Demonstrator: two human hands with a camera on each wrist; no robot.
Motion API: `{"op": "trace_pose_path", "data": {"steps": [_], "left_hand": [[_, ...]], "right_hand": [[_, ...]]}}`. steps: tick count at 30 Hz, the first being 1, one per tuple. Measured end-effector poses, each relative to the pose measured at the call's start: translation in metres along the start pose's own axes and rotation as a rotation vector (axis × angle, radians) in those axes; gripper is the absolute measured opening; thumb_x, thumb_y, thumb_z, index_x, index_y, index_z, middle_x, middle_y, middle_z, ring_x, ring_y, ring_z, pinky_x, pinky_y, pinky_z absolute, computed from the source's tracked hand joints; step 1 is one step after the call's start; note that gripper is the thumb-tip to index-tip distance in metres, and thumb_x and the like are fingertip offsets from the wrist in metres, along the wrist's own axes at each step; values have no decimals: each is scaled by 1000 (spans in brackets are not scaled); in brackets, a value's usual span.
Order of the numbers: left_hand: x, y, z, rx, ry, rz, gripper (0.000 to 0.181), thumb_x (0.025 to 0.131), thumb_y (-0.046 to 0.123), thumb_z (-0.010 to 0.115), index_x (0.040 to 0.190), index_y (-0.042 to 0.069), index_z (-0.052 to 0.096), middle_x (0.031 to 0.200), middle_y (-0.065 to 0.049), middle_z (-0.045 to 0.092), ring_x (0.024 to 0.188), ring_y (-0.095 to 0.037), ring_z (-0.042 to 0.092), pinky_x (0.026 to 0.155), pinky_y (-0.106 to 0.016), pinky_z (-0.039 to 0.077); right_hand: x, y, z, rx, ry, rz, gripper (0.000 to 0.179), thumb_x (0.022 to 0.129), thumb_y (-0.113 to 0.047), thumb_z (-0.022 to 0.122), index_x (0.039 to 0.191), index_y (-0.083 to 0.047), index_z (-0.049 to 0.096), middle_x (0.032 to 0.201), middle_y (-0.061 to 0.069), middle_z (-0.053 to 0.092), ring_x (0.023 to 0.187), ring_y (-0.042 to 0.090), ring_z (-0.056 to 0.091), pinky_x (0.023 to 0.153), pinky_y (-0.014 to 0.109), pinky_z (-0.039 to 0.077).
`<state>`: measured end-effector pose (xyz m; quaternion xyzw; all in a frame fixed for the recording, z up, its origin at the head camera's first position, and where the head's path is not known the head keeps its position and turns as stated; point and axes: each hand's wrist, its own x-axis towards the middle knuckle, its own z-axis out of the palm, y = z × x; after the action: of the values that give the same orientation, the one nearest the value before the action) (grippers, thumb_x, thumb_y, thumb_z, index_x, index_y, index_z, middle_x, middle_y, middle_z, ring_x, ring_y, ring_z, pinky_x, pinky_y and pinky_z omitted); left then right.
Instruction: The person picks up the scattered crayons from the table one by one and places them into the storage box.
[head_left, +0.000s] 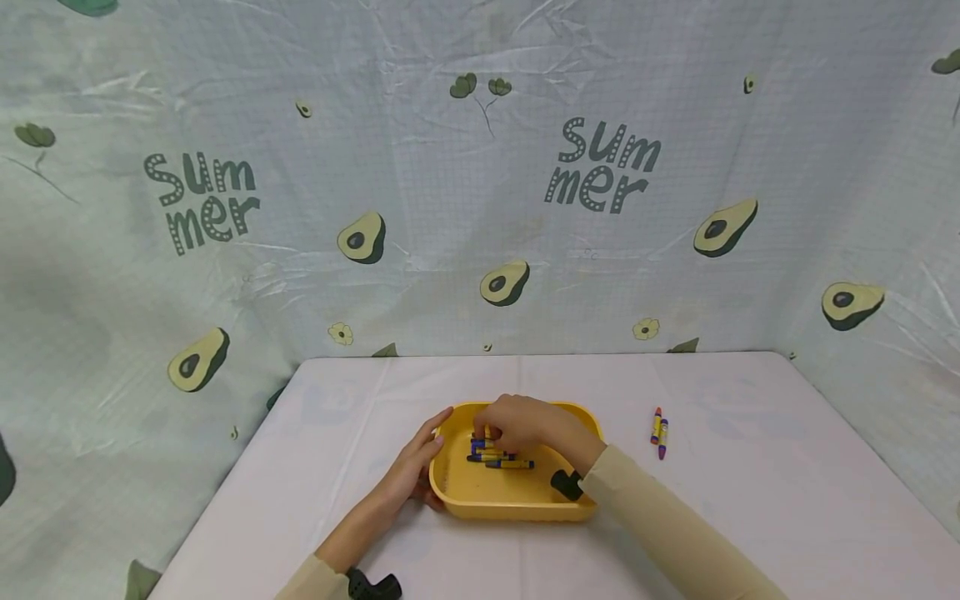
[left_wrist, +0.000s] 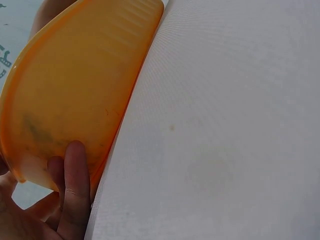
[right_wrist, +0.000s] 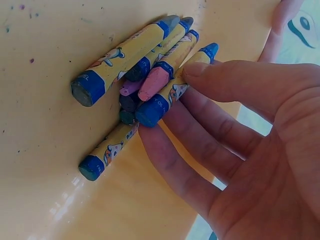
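A yellow tray (head_left: pixel 517 511) stands on the table, with several crayons in yellow and blue wrappers inside. My right hand (head_left: pixel 517 421) reaches into it from above. In the right wrist view its thumb and fingers pinch a blue crayon (right_wrist: pixel 172 92) at the side of a small heap. A pink crayon (right_wrist: pixel 155 82) lies beside it, and a grey-tipped crayon (right_wrist: pixel 125 60) is on the far side. One green-ended crayon (right_wrist: pixel 107 152) sits lower, apart from most others. My left hand (head_left: pixel 408 471) rests along the tray's left side, extended fingers (left_wrist: pixel 76 185) against the outer wall.
Two more crayons, an orange-tipped one (head_left: pixel 656 426) and a purple-tipped one (head_left: pixel 663 440), lie side by side on the white tablecloth (head_left: pixel 750 500) to the right of the tray. A printed curtain (head_left: pixel 435 183) hangs behind the table's far edge.
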<state>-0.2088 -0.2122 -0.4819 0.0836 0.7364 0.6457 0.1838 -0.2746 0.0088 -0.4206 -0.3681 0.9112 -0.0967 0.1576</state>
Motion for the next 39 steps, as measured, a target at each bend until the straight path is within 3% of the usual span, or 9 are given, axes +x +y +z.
{"op": "trace_pose_path", "data": {"steps": [13, 22, 29, 33, 39], "left_hand": [[3, 3, 2, -10, 4, 12, 48, 103, 43, 34, 150, 43, 23, 145, -23, 38, 63, -21, 64, 55, -41, 59], [7, 2, 3, -1, 3, 6, 46, 103, 43, 33, 149, 45, 23, 142, -23, 43, 64, -20, 66, 56, -40, 60], [8, 3, 6, -5, 20, -4, 48, 102, 45, 36, 149, 43, 24, 139, -23, 47, 60, -21, 65, 55, -40, 60], [8, 4, 7, -10, 23, -3, 49, 102, 46, 36, 149, 43, 25, 142, -22, 44, 59, -21, 64, 54, -41, 59], [7, 5, 8, -6, 25, 14, 50, 102, 45, 36, 150, 41, 23, 119, -27, 59, 59, -20, 64, 53, -40, 59]], "right_hand": [[-2, 4, -7, 1, 27, -35, 26, 89, -6, 62, 109, -21, 68, 85, -6, 63, 70, 7, 56, 66, 17, 50], [-17, 6, -22, 2, 85, -99, 25, 89, -9, 64, 111, -19, 67, 94, -3, 66, 78, 6, 57, 73, 18, 53], [-41, 12, -38, 48, 146, -125, 27, 88, -9, 62, 112, -20, 66, 99, -4, 67, 86, 10, 59, 69, 17, 54], [-58, 21, -46, 62, 190, -141, 28, 89, -9, 61, 114, -21, 65, 103, -3, 68, 90, 9, 60, 78, 24, 55], [-83, 37, -56, 95, 252, -80, 31, 89, -9, 62, 115, -26, 64, 106, -5, 68, 90, 7, 59, 79, 27, 57]]}}
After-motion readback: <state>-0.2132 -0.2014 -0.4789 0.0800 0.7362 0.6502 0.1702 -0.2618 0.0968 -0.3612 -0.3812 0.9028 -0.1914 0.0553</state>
